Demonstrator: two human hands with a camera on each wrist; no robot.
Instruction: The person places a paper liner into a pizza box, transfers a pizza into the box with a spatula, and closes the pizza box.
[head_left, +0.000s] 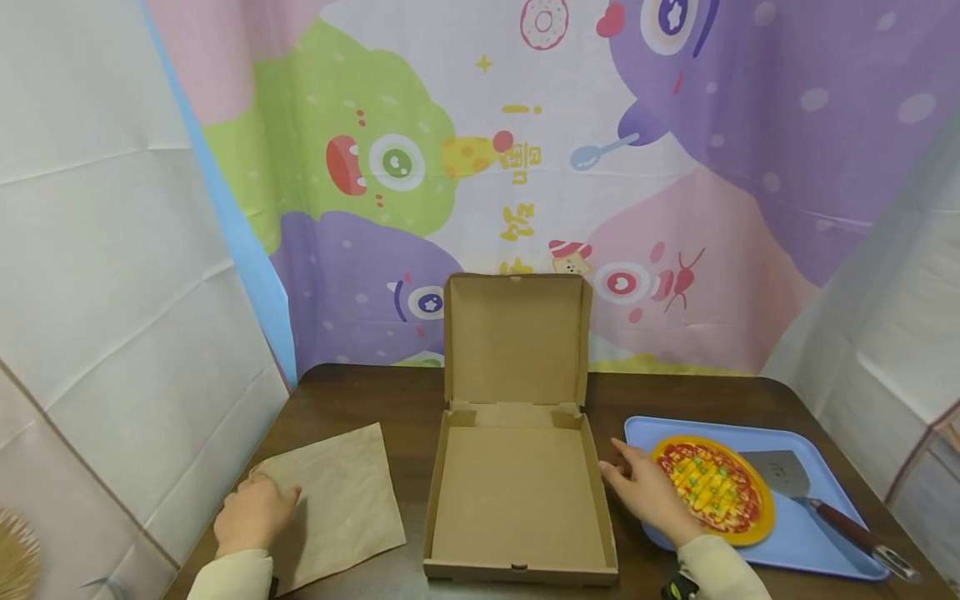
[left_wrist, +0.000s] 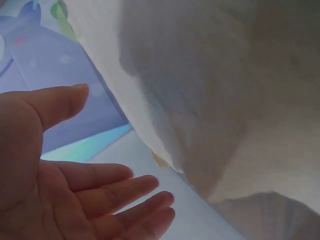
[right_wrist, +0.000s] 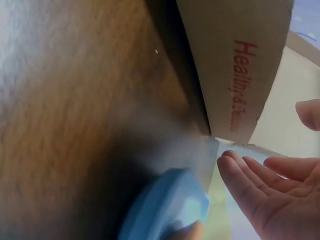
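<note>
A sheet of brown paper (head_left: 345, 500) lies on the table at the left. Over its left edge is my left hand (head_left: 257, 510); the left wrist view shows its thumb and fingers (left_wrist: 115, 197) extended and apart from the paper (left_wrist: 240, 110). At the centre stands an open cardboard pizza box (head_left: 517, 500), lid upright, with nothing inside. Between box and tray hovers my right hand (head_left: 648, 492), holding nothing, its fingers loosely extended in the right wrist view. On the blue tray (head_left: 795, 550) are a toy pizza (head_left: 712, 487) on a yellow plate and a pizza server (head_left: 783, 475).
The dark wooden table (head_left: 375, 400) has rounded far corners. A cartoon-printed curtain (head_left: 525, 192) hangs right behind it, with pale cloth walls (head_left: 135, 275) at the sides. The server's handle (head_left: 847, 525) sticks out over the tray's near right edge.
</note>
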